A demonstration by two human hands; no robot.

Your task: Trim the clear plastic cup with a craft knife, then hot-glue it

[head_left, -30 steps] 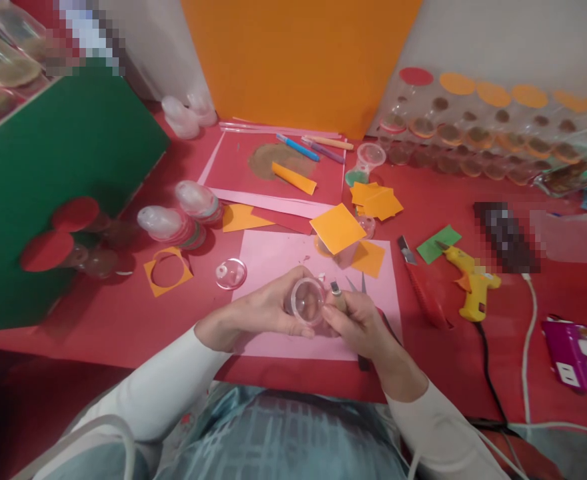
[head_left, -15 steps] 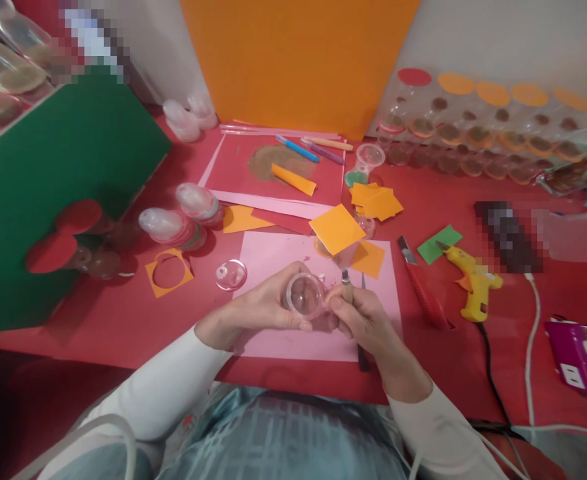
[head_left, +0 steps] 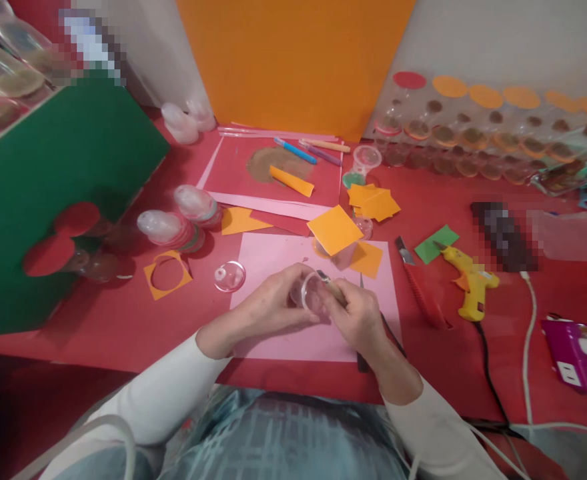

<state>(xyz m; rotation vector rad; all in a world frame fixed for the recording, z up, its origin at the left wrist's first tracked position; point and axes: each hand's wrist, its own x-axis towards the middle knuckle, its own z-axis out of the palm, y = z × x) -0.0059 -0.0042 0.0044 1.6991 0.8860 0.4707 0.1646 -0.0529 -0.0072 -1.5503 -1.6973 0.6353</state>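
My left hand (head_left: pixel 268 303) is wrapped round a small clear plastic cup (head_left: pixel 309 292), held over a pink paper sheet (head_left: pixel 273 257). Touching the cup from the right, my right hand (head_left: pixel 356 317) grips a small craft knife (head_left: pixel 329 283) whose tip rests at the cup's rim. A pair of scissors (head_left: pixel 362 360) lies on the pink sheet under my right wrist. A clear round lid (head_left: pixel 229 275) lies to the left of the sheet.
Orange paper squares (head_left: pixel 334 229) and an orange cut-out frame (head_left: pixel 166 273) lie around. A red cutter (head_left: pixel 418 283), a yellow glue gun (head_left: pixel 468 281) with cords, and a purple device (head_left: pixel 581 353) sit to the right. Green board (head_left: pixel 58 180) with cups left; a row of cups (head_left: pixel 473 140) behind.
My left hand has turned the cup so its mouth faces more to the right. The knife tip has come down from beside the cup onto its rim.
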